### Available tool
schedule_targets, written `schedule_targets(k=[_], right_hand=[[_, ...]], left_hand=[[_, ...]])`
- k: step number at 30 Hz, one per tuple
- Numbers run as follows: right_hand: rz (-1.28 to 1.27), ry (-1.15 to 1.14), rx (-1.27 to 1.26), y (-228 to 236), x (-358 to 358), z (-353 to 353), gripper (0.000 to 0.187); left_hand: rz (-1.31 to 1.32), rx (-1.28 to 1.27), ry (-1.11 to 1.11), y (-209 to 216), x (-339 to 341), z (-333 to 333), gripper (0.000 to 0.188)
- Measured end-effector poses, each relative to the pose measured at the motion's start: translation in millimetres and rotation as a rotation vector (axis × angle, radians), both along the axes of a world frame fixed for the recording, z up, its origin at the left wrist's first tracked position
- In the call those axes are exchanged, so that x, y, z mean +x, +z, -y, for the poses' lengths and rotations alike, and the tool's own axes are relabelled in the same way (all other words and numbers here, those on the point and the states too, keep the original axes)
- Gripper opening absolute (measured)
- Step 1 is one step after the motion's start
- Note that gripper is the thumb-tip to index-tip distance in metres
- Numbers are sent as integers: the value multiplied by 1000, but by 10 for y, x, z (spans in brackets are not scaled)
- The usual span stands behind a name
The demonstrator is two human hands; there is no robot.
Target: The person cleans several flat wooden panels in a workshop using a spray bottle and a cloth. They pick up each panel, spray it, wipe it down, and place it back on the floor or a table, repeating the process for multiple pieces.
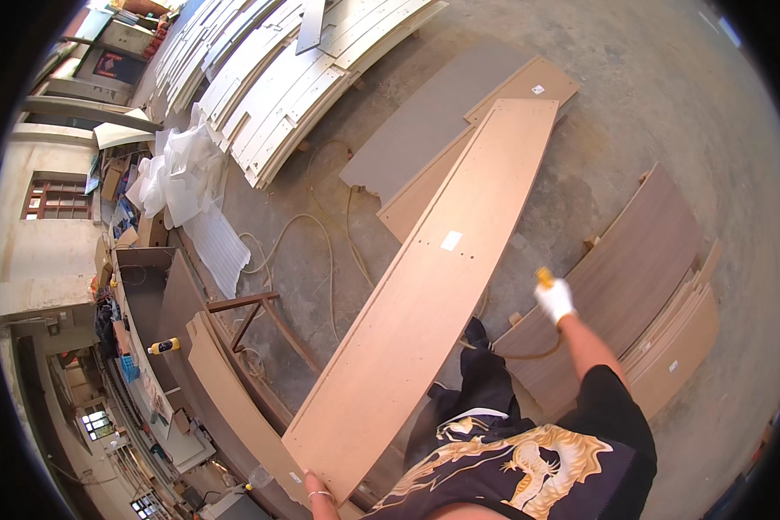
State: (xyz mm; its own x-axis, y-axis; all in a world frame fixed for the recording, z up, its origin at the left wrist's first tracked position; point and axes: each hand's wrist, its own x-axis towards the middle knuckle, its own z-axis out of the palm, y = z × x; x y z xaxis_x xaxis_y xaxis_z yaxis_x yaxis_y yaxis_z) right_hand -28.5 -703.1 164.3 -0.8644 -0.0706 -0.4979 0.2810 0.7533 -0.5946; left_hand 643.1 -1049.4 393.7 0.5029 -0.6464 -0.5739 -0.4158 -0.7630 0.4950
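A long tan wooden board (pixel 407 321) with small drilled holes and a white label slants from near my body to the far middle. At its near left corner, my left hand (pixel 313 483), bare and with a bracelet at the wrist, holds the edge; its fingers are partly hidden. To the right of the board, my right hand (pixel 555 299) wears a white glove and is closed around a small yellow object (pixel 544 276). Only the object's end shows, so its kind is unclear. A brownish hose (pixel 520 356) passes below my right forearm.
Brown panels (pixel 620 269) lie stacked on the right. A grey panel (pixel 438 117) and other boards lie beyond the long board. White boards (pixel 312 78) are piled far left, near plastic wrap (pixel 186 169). A yellow bottle (pixel 164 346) is at left; hoses (pixel 329 234) trail across the floor.
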Motion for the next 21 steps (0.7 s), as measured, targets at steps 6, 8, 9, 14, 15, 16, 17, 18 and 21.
schedule_targets(k=[6,8,9,14,15,16,17,18,21], right_hand=[[15,1447,-154,637,1507,306,16],[70,1324,36,610,1426,275,18],[78,1266,62,562,1338,254,18],[348,-529,-286,-24,-195,-201,20],[342,-513,-384,-92,-446,-271,19],[345,-544,-418,-163,-664,-283,18],[341,-531,-468,-242,-834,-226,18],[357,-531,-518,-315,-987,-163,17],[648,-619,-871,-618,-1255,200,11]], left_hand=[[185,231,-112,-68,60,83,64],[293,303,-213,-66,49,102,66],[353,333,-276,-53,33,110,66],[421,400,-307,47,-85,80,67],[372,373,-278,55,-106,50,67],[320,345,-246,57,-122,16,67],[282,285,-226,53,-129,-31,68],[245,228,-206,37,-136,-72,69],[93,141,8,-13,-109,-229,73]])
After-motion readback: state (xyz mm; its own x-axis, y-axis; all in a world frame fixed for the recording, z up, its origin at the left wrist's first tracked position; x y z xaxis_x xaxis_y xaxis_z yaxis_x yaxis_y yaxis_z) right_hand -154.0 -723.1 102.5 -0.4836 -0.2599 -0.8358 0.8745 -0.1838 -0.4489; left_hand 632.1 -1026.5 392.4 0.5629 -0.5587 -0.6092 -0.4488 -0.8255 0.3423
